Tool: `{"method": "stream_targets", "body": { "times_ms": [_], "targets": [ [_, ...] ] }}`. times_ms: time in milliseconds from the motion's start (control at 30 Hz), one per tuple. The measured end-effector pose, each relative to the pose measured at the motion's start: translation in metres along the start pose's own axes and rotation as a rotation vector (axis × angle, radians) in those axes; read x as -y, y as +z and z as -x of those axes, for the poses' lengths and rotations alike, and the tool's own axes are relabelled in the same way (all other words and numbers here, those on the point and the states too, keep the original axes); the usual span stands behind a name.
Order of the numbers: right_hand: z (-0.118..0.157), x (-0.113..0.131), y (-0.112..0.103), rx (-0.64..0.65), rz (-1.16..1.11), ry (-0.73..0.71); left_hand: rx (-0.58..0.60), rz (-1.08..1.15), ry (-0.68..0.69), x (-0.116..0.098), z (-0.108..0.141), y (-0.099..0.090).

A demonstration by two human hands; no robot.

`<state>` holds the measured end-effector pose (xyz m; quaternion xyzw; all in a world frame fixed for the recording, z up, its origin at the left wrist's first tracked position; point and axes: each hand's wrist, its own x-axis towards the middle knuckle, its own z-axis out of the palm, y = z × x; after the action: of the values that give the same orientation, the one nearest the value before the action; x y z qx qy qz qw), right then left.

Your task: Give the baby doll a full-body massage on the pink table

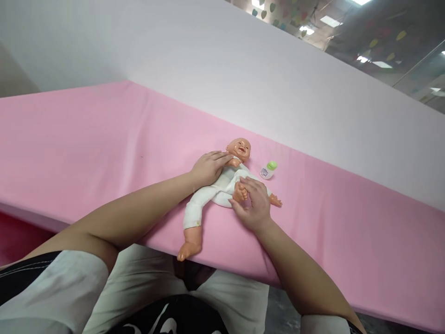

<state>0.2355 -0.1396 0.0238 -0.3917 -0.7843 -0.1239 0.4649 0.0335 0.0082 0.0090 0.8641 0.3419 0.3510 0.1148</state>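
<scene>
A baby doll [225,182] with a white cloth body lies on its back on the pink padded surface [167,130], its head toward the wall. My left hand [210,168] rests on the doll's upper body and arm, fingers stretched out near its chin. My right hand [255,202] is around one of the doll's feet, which is bent up over its body; thumb and fingers lie on either side of the foot. The doll's other leg stretches toward the front edge. A small bottle [268,170] with a green cap is beside the doll's shoulder.
Behind the pink surface stands a white wall [243,69], with glass and heart-shaped stickers above it. The surface's front edge runs just before my legs [146,278]. A red area [21,236] shows below it at the left.
</scene>
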Motion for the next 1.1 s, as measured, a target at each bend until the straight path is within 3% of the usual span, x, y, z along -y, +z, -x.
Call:
{"method": "stream_targets", "body": {
  "times_ms": [133,333,433,533,633,700,767,900,1100],
  "targets": [
    [0.000,0.026,-0.007,0.005,-0.053,-0.140,-0.133,0.129,-0.156,0.010,0.000,-0.004],
    [0.008,0.055,-0.003,0.158,-0.296,-0.291,-0.368,0.319,-0.622,0.050,-0.004,-0.007],
    [0.012,0.056,0.003,0.311,-0.346,-0.323,-0.421,0.372,-0.801,0.072,-0.008,-0.005],
    [0.015,0.055,0.007,0.527,-0.340,-0.323,-0.466,0.440,-0.873,0.086,-0.009,-0.002],
    [0.017,0.055,0.009,0.661,-0.326,-0.306,-0.481,0.473,-0.854,0.087,-0.009,0.000],
    [0.016,0.055,0.007,0.637,-0.345,-0.299,-0.483,0.469,-0.814,0.080,-0.008,-0.001],
    [0.013,0.055,0.004,0.501,-0.388,-0.309,-0.476,0.450,-0.712,0.068,-0.006,-0.004],
    [0.007,0.056,-0.007,0.196,-0.391,-0.325,-0.384,0.290,-0.376,0.033,-0.002,-0.006],
    [0.000,0.039,-0.017,0.026,-0.113,-0.189,-0.117,-0.079,0.066,0.002,0.000,0.002]
  ]
}}
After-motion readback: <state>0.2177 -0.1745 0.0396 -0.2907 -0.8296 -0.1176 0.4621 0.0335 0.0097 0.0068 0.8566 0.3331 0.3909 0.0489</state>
